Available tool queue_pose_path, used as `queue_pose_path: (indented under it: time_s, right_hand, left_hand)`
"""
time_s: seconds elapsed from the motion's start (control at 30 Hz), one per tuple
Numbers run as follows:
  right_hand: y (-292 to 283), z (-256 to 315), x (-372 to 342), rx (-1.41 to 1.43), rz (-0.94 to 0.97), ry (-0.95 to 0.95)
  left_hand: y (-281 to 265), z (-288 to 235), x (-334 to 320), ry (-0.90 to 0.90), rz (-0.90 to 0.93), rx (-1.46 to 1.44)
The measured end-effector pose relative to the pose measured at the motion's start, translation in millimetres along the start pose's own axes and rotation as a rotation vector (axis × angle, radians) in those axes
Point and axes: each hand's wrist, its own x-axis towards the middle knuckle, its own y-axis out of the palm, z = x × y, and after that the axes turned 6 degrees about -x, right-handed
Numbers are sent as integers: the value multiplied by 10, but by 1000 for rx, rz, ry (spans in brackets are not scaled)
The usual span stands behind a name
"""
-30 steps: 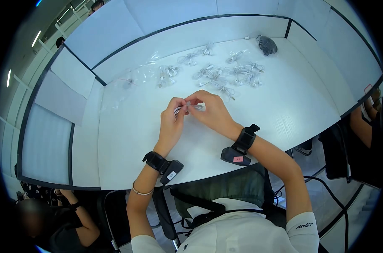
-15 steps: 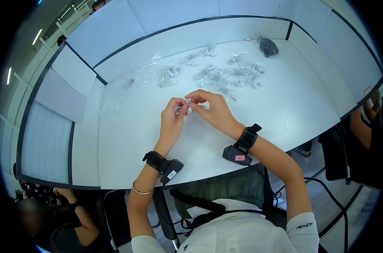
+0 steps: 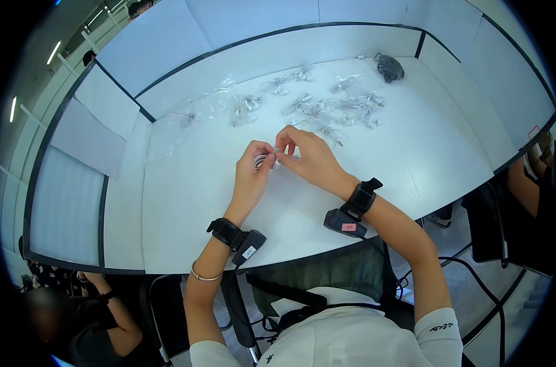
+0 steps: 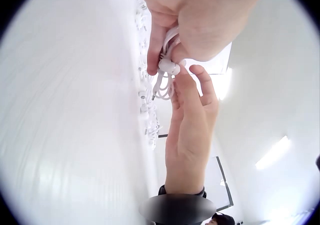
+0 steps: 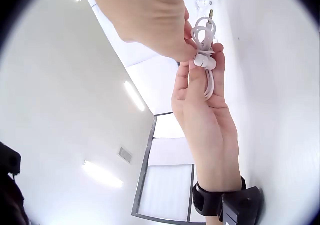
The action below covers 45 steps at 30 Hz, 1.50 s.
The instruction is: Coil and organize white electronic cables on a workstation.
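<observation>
A coiled bundle of white wired earphones is between the two hands over the table. My left hand grips the coil with thumb and fingers, and white loops show inside its palm. My right hand pinches at the middle of the bundle, thumb and fingertips right by the earbuds. In the right wrist view the metal plug and a few loops of cord stick out past the fingertips. The right hand's other fingers are bent and partly hidden in that view.
Several bundled white earphones lie across the middle and back of the white table. Clear plastic bags are at the left, and a dark grey pouch is at the back right. Low partition panels enclose the table.
The right hand has shifted slightly up and right, its fingers bending more at the bundle. The left hand keeps its hold with little movement.
</observation>
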Motion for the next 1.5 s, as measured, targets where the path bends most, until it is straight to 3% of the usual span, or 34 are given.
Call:
queue_pose_path:
  time_s: [0.17,0.6,0.8,1.1,1.5]
  right_hand:
    - [-58,89,-5,-57,54,24]
    - [-29,75,-19,-250,-37,-175]
    - [-38,17,-11,-86,102,32]
    - [-25,-81,-23,-218,-39,-169]
    - [-13,-9,-18,-442,-83,-263]
  left_hand:
    - [44,-88,-5,-7,-9,-10]
    - [-3,19,16,-53,54,28]
    - [16,-8,-3,-78,-17,0]
    - [-7,-36,-6,-29,-71,51]
    - [8,-28,-3,-53,-33,45]
